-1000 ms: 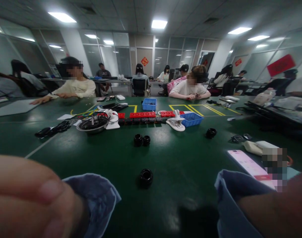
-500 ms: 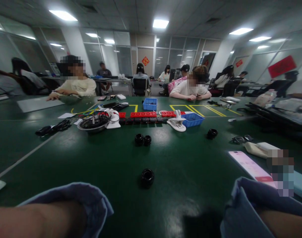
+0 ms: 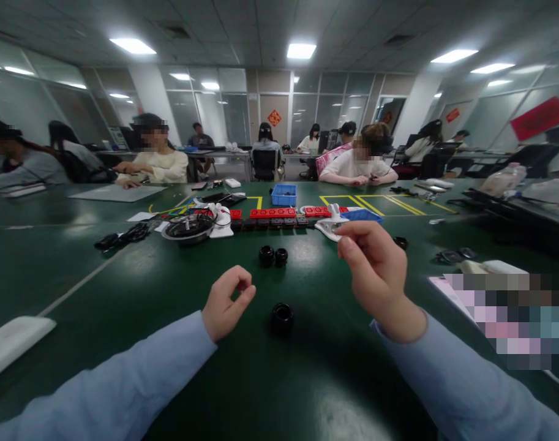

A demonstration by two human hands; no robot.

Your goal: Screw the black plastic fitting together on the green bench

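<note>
Both hands are raised over the dark green table, in blue sleeves. My left hand (image 3: 227, 303) is loosely curled, thumb tip close to the index fingertip, with no object visible in it. My right hand (image 3: 378, 278), higher and farther forward, has thumb and index drawn together in a pinch, and nothing shows between them. On the table between the hands stands a black ring-shaped part (image 3: 282, 318) with a hollow centre, touched by neither. Farther back, two similar black parts (image 3: 266, 256) sit side by side. Another black part (image 3: 401, 243) is partly hidden behind my right hand.
A row of red strips (image 3: 273, 213) and black blocks crosses mid-table, with a white clip stand (image 3: 221, 220), a cable-filled bowl (image 3: 187, 239) and a blue bin (image 3: 284, 195). Black cables (image 3: 123, 236) lie left. A white object (image 3: 17, 343) is near-left. People sit opposite.
Both hands have come into view over the table, where before only forearms and sleeve cuffs showed at the bottom corners. The camera view has shifted slightly. The black parts remain in place.
</note>
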